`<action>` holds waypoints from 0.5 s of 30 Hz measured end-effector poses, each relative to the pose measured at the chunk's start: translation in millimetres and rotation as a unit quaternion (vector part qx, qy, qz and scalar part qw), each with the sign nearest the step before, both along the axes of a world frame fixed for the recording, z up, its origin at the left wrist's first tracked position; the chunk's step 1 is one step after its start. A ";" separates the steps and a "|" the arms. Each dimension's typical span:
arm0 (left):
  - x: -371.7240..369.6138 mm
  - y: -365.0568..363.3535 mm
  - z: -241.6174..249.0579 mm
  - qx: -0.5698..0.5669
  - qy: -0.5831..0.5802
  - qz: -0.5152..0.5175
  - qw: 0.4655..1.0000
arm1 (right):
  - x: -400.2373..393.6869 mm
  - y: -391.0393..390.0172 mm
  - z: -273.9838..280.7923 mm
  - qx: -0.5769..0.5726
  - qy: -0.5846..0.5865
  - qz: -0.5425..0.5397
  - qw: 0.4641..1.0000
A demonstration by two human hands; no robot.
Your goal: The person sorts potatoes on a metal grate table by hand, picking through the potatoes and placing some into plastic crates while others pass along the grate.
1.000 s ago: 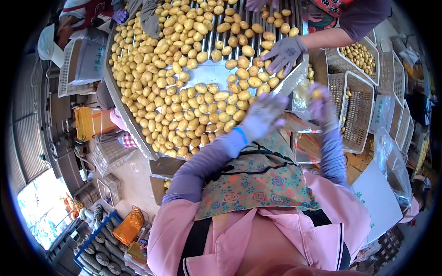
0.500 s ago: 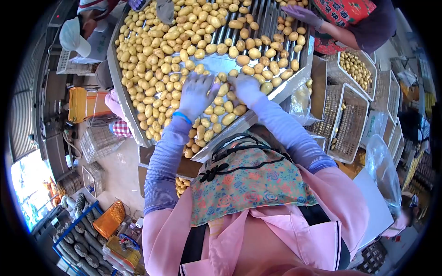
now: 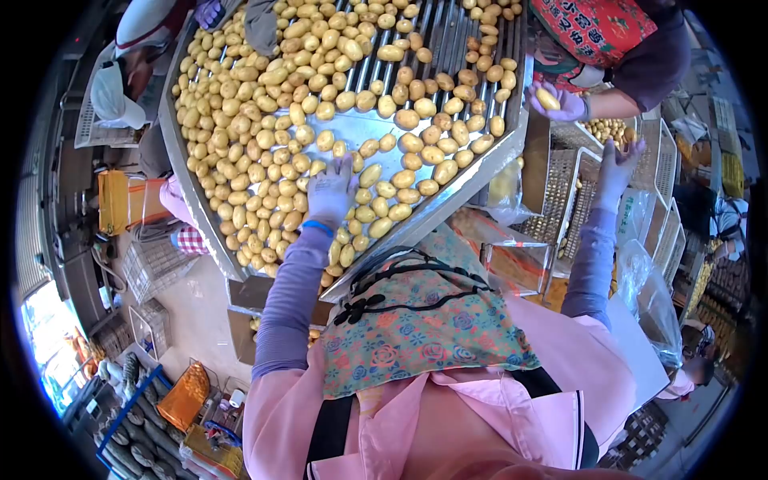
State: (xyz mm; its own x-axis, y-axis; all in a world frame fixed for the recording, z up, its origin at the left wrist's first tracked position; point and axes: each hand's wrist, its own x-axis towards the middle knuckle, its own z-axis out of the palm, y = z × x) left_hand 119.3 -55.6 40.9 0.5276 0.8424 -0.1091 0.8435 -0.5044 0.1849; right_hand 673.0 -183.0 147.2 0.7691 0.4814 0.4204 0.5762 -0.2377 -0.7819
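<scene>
Many yellow potatoes lie spread over a metal sorting table. My left hand, in a pale glove, rests among them with its fingers stretched forward. Nothing shows in its grip. Off the table on the right, my right hand, also gloved, is raised above plastic crates with its fingers spread and nothing visible in it. Close beyond it, a co-worker's gloved hand holds one potato.
Metal rollers carry potatoes at the table's far side. A raised metal edge runs along its near right side. Crates and clear plastic bags stand at the right. Another person in a white cap is at the upper left.
My right hand has left the potatoes and swung right, over the crates. My left hand stays among the potatoes. The co-worker's hand has moved off the table's edge and now holds a potato.
</scene>
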 end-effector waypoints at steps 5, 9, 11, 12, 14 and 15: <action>40.5 38.5 -19.9 -0.071 0.026 0.048 0.996 | -160.9 62.4 -29.5 -0.272 0.036 0.365 0.890; 39.0 45.4 -15.2 -0.051 0.047 0.015 0.997 | -227.5 129.9 -89.1 -0.352 -0.205 0.368 0.836; 29.9 38.2 -1.7 -0.089 0.004 0.035 0.995 | -232.8 151.6 -87.2 -0.447 -0.135 0.358 0.809; 21.5 34.1 -8.6 -0.105 -0.086 0.088 0.987 | -225.2 151.7 -81.9 -0.435 -0.116 0.402 0.798; 32.8 17.1 32.5 -0.122 -0.180 0.166 0.962 | -222.1 130.6 -87.9 -0.342 0.000 0.422 0.840; 46.3 8.7 45.0 -0.145 -0.276 0.248 0.917 | -221.1 117.8 -90.1 -0.248 0.112 0.439 0.856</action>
State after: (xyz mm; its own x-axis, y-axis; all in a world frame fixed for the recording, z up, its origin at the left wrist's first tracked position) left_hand 165.6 -46.9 85.9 0.1289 0.9718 -0.1974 0.6937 0.0539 0.7182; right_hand 451.8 -65.3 57.1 0.0531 0.9921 -0.1140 0.5512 -0.1243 -0.8250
